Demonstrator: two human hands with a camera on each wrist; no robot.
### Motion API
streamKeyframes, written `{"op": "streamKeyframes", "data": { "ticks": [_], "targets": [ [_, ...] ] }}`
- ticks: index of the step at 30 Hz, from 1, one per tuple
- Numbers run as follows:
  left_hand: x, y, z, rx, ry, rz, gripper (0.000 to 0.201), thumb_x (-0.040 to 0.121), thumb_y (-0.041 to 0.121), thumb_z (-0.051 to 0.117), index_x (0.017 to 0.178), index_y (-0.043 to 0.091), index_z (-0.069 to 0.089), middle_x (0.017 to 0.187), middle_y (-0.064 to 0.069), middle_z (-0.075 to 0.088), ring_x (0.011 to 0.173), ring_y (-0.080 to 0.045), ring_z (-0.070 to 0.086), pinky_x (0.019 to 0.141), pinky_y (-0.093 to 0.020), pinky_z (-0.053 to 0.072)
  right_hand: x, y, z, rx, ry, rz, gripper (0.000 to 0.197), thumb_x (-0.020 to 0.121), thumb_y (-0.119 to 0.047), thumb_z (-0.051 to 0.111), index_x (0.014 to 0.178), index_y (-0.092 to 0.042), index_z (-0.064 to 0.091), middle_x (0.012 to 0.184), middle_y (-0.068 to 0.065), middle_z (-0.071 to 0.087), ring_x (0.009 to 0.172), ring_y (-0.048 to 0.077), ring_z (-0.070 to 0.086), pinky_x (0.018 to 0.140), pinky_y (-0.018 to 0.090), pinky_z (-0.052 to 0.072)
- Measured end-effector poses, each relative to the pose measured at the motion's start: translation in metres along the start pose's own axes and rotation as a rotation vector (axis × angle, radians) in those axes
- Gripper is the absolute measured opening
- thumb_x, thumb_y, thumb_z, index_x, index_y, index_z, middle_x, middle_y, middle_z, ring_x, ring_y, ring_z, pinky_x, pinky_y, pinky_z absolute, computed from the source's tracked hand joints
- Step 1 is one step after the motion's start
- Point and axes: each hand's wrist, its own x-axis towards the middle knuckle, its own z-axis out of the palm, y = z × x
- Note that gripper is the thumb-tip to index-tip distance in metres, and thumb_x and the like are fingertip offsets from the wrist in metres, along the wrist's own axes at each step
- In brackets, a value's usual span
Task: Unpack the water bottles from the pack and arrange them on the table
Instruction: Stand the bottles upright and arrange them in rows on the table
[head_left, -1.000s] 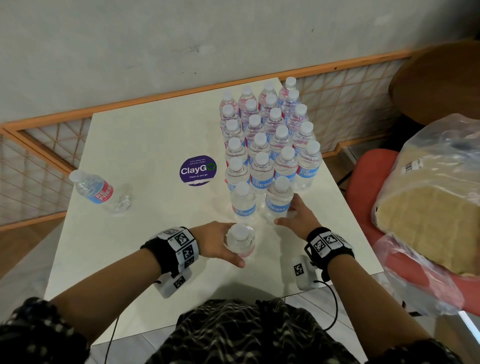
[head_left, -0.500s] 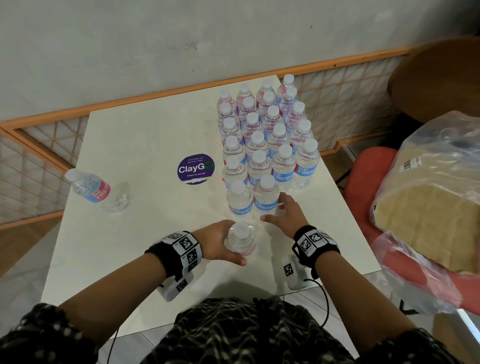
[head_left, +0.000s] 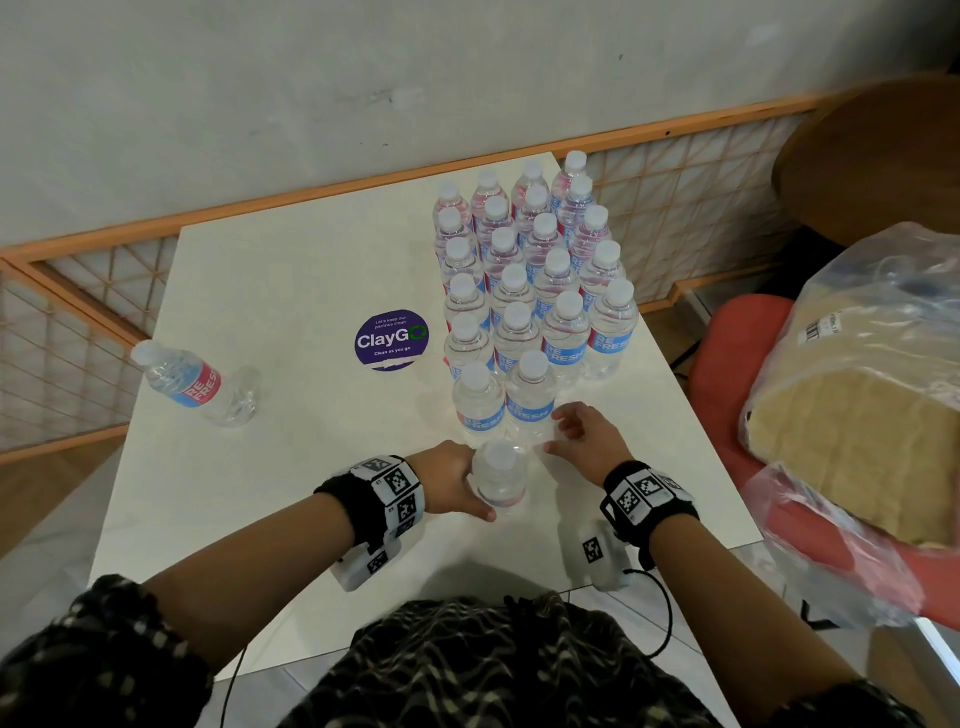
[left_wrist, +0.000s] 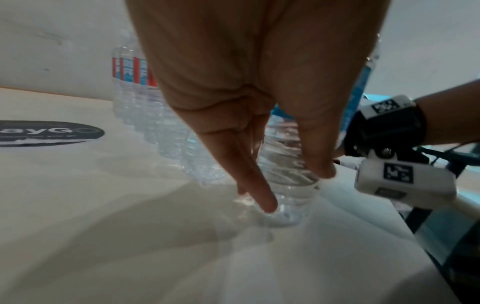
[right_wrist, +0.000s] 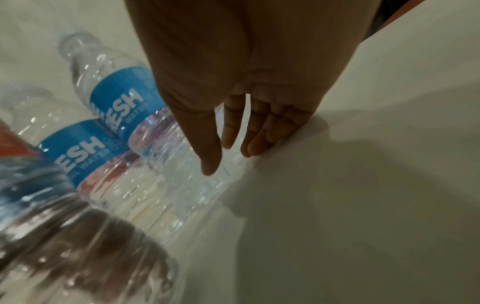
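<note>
An upright water bottle is gripped by the left hand near the front edge of the white surface, fingers curled round its body. The right hand is held spread and relaxed just beside the nearest of the arranged bottles, which are lined up in rows toward the far right corner. One more bottle is seen lying on its side at the left edge, with a round purple sticker fixed near the middle.
</note>
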Motion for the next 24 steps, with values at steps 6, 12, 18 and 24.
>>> {"op": "streamKeyframes", "data": {
  "ticks": [6,12,18,24],
  "targets": [
    [0.026,0.014,0.006,0.028,-0.113,0.033,0.033,0.087,0.04,0.062,0.1,0.012,0.072,0.084,-0.006,0.074,0.077,-0.015,0.07,0.084,-0.032,0.055,-0.009,0.015,-0.026,0.055,-0.03,0.01,0.03,0.076,0.0,0.069,0.087,-0.027,0.062,0.083,-0.001,0.063,0.078,0.016,0.058,0.08,0.024,0.048],
    [0.046,0.041,0.01,0.147,0.007,0.15,0.032,0.098,0.033,0.046,0.119,0.017,0.064,0.113,-0.007,0.069,0.102,-0.025,0.063,0.091,-0.033,0.048,-0.025,0.019,-0.036,0.025,-0.073,-0.028,0.035,0.084,0.004,0.06,0.116,-0.01,0.061,0.104,-0.002,0.062,0.095,0.015,0.057,0.087,0.024,0.041],
    [0.049,0.041,0.013,0.026,-0.012,0.123,0.039,0.096,0.025,0.05,0.135,0.019,0.049,0.122,-0.001,0.064,0.105,-0.019,0.063,0.097,-0.029,0.045,-0.035,0.029,-0.04,0.107,-0.126,-0.007,0.07,0.061,-0.009,0.072,0.125,-0.021,0.047,0.113,0.001,0.061,0.106,0.021,0.058,0.089,0.031,0.047],
    [0.026,-0.011,0.012,-0.151,-0.035,-0.065,0.013,0.092,0.015,0.052,0.091,0.012,0.064,0.08,0.0,0.066,0.062,-0.005,0.06,0.062,-0.011,0.05,-0.031,0.033,-0.02,0.196,0.1,-0.076,0.079,0.055,-0.03,0.089,0.118,-0.031,0.042,0.121,0.0,0.054,0.11,0.018,0.054,0.096,0.036,0.045]
  ]
}}
